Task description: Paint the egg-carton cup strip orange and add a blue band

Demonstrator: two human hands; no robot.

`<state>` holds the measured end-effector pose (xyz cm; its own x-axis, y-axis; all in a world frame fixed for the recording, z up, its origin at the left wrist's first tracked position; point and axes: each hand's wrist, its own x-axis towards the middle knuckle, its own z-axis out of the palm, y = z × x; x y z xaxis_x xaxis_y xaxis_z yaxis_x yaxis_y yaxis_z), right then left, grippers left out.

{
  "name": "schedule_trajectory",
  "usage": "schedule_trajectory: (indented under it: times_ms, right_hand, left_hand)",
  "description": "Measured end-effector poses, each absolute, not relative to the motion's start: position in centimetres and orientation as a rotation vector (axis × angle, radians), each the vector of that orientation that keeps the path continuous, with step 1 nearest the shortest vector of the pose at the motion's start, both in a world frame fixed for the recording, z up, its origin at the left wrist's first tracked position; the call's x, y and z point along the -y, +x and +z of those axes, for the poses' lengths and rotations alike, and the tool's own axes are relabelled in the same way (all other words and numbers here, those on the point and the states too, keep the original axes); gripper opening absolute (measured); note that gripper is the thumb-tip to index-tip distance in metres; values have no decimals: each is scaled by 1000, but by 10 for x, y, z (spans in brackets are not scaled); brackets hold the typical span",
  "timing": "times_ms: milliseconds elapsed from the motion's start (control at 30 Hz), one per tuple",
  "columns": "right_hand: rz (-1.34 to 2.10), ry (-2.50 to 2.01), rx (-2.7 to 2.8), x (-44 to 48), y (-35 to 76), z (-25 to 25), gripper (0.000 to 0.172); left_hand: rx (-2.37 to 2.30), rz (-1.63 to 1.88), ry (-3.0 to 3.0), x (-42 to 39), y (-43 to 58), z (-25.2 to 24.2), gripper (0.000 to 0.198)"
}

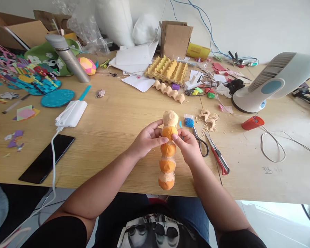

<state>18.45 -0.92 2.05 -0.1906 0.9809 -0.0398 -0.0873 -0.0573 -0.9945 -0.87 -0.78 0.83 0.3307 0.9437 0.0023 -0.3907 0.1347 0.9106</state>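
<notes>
Between my two hands is a strip of egg carton cups (167, 150), held lengthwise over the table's front part. Its lower cups carry orange colour, with bare tan carton showing between them, and the top cup is plain tan. My left hand (149, 140) grips the strip's left side near the upper cups, thumb across the front. On the opposite side my right hand (187, 144) pinches the second cup, its thumb pressed to the orange surface. A blue packet (189, 122), black-handled scissors (202, 144) and a red utility knife (219, 156) lie right of my right hand.
Yellow egg trays (167, 70) and another tan carton strip (169, 91) lie farther back. Carton scraps (209, 119), an orange-red cup (253, 122) and a white fan (271, 82) are on the right. A power bank (71, 113) and phone (47, 158) lie left.
</notes>
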Motion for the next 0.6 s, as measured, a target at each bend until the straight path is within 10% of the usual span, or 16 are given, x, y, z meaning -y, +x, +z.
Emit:
schedule_trajectory:
  times_ms: [600]
  right_hand:
    - [1426, -1012, 1302, 8, 181, 11, 60]
  left_hand:
    - [-737, 1137, 926, 9, -6, 9, 76]
